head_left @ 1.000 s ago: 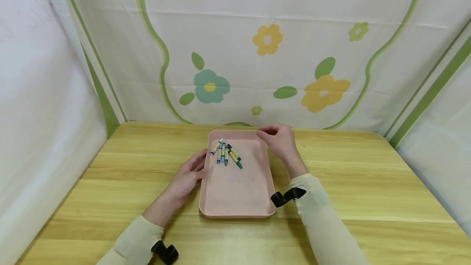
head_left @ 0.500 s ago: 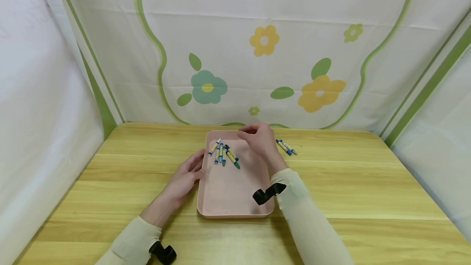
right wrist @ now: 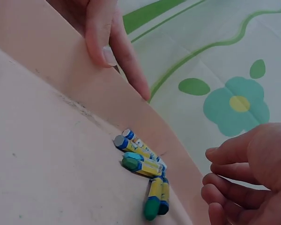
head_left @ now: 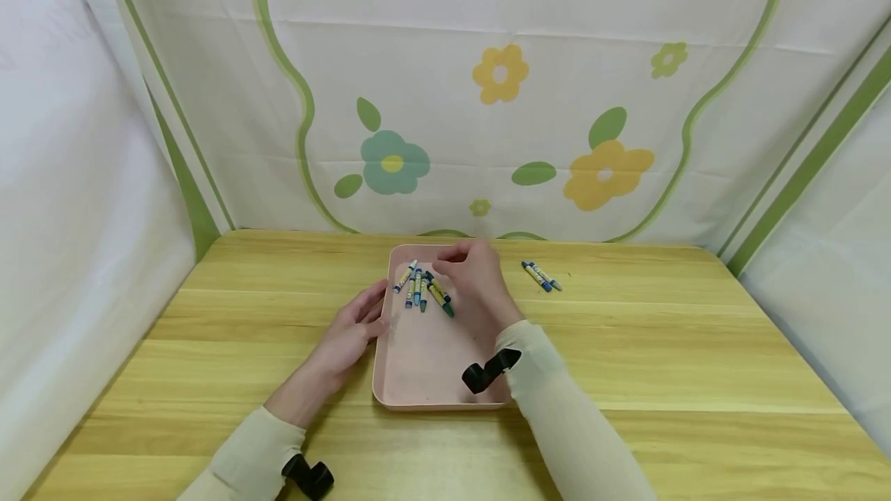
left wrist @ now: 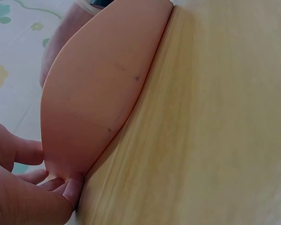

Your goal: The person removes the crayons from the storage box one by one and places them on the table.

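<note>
A pink rectangular tray (head_left: 431, 366) lies on the wooden table. My left hand (head_left: 350, 335) grips its left side, thumb over the rim and fingers against the outer wall. Several crayons (head_left: 418, 291) with yellow and blue wrappers are bunched near the tray's far left corner; green and light-blue tips show in the right wrist view. Over the far part of the tray, just right of that bunch, my right hand (head_left: 476, 277) hovers with loosely bent fingers (right wrist: 234, 190) and nothing between them. Two more crayons (head_left: 541, 276) lie side by side on the table, right of the tray.
The wooden table (head_left: 661, 362) extends on both sides of the tray. A white curtain (head_left: 431, 37) with printed flowers hangs along its far edge, and white cloth panels stand at left and right.
My right hand has moved left from the tray's far right corner to beside the bunched crayons. The two crayons on the table have come into view. My left hand keeps its hold.
</note>
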Available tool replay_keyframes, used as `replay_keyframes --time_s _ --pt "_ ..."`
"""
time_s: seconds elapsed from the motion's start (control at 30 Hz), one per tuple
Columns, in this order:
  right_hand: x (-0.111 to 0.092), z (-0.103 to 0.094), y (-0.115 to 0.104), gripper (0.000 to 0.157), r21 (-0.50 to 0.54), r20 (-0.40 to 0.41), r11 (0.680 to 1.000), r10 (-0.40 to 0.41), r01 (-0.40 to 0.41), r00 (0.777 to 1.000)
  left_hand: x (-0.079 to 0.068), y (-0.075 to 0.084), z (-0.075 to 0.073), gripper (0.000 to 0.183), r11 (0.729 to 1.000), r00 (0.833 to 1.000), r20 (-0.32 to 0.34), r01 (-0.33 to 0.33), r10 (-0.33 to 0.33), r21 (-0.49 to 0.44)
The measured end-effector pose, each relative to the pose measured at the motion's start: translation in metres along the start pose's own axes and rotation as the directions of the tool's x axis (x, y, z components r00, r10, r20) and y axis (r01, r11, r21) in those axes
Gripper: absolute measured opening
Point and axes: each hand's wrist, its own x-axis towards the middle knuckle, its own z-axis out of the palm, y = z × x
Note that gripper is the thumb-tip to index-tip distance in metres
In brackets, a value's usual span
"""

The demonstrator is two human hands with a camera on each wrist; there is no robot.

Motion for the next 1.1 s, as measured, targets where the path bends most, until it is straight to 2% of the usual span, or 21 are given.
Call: replay_keyframes --time_s 0.2,0.33,0.63,0.87,1.1 --pt "-0.001 0.006 0.007 0.006 0.054 0.007 0.995 0.080 -0.080 0.997 0.000 0.000 0.000 0.068 1.000 1.000 -0.001 0.006 -0.006 0.004" --pt "-0.001 0.009 0.012 0.003 0.027 0.000 0.998 0.058 -0.058 0.998 -0.001 0.000 0.000 0.068 1.000 1.000 0.001 0.006 -0.006 0.005" --pt "0.005 0.011 0.020 0.004 -0.131 -0.018 0.991 -0.036 0.034 0.999 0.000 0.001 0.001 0.068 1.000 1.000 0.004 0.006 -0.006 -0.004" --pt "0.009 0.013 0.022 0.004 -0.196 -0.010 0.980 -0.027 0.024 1.000 0.000 0.001 0.001 0.068 1.000 1.000 0.001 0.005 -0.005 -0.006" --pt "0.006 0.013 0.023 0.003 -0.203 0.002 0.979 -0.023 0.023 1.000 0.000 0.000 0.002 0.068 1.000 1.000 -0.007 0.009 -0.009 -0.001"
